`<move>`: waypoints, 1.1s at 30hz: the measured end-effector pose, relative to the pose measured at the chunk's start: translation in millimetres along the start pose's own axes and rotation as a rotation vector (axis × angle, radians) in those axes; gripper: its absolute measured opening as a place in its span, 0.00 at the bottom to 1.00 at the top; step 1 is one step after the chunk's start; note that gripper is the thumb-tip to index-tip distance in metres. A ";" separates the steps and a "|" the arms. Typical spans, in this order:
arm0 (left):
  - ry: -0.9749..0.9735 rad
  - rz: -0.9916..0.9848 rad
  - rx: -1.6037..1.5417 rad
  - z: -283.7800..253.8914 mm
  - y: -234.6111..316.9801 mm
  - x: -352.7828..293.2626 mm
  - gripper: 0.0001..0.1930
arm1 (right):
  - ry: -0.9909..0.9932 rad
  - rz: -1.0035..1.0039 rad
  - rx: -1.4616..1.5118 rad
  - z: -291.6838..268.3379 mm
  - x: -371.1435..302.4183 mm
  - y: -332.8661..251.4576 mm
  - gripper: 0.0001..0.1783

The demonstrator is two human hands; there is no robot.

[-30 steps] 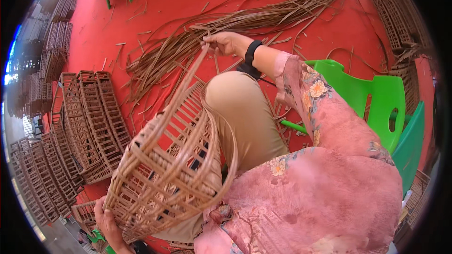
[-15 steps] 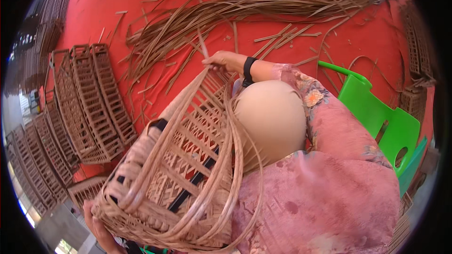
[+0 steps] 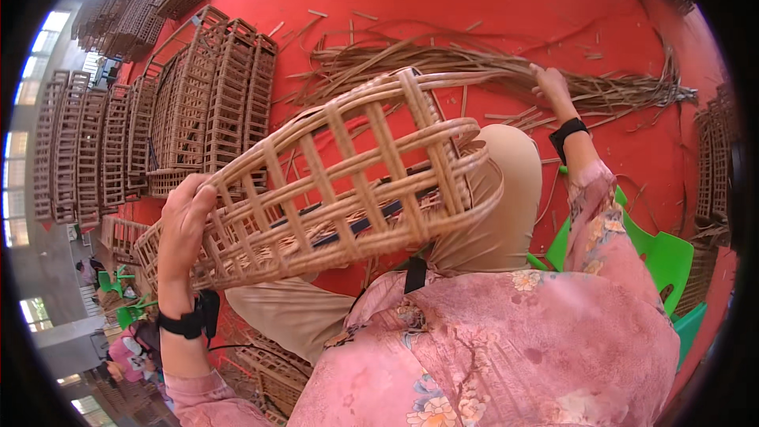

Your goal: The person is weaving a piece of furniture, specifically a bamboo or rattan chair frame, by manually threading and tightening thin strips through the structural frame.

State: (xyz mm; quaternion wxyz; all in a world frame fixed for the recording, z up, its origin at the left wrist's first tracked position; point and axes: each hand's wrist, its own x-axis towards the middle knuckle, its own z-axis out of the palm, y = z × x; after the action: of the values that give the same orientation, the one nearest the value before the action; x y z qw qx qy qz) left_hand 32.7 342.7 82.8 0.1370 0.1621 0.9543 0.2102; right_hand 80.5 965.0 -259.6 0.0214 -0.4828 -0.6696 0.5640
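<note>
Left hand point(image 3: 186, 217) and right hand point(image 3: 551, 85) made two, with two wristbands point(image 3: 568, 130), one held basket point(image 3: 324, 187) and one bundle of strips point(image 3: 411, 58). Two green chairs point(image 3: 662, 262) showed at right, at least one other person point(image 3: 130, 352) at lower left. Stacked baskets point(image 3: 239, 103) exceeded five, too crowded to count exactly.

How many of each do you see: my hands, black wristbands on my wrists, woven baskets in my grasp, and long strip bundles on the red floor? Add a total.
Left hand and right hand: 2
Black wristbands: 2
Woven basket: 1
Long strip bundle: 1
Total: 6
</note>
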 end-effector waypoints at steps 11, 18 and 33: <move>0.263 0.269 -0.570 -0.4 -80.1 -56.8 0.20 | -0.458 -1.409 -0.337 87.1 -407.1 -190.8 0.20; 0.363 0.159 -0.373 -31.6 -191.5 -114.5 0.15 | -0.659 -1.759 -0.636 135.0 -504.9 -204.8 0.21; 0.525 0.065 -0.506 -35.8 -302.5 -139.0 0.13 | -0.903 -1.632 -1.048 337.7 -567.7 -204.2 0.21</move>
State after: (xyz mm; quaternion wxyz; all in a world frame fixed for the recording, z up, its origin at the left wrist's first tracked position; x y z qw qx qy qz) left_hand 71.3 19.0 6.1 -0.0835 0.0941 0.8691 0.4783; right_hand 62.4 357.0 69.2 -0.0675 0.4156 -0.8949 0.1477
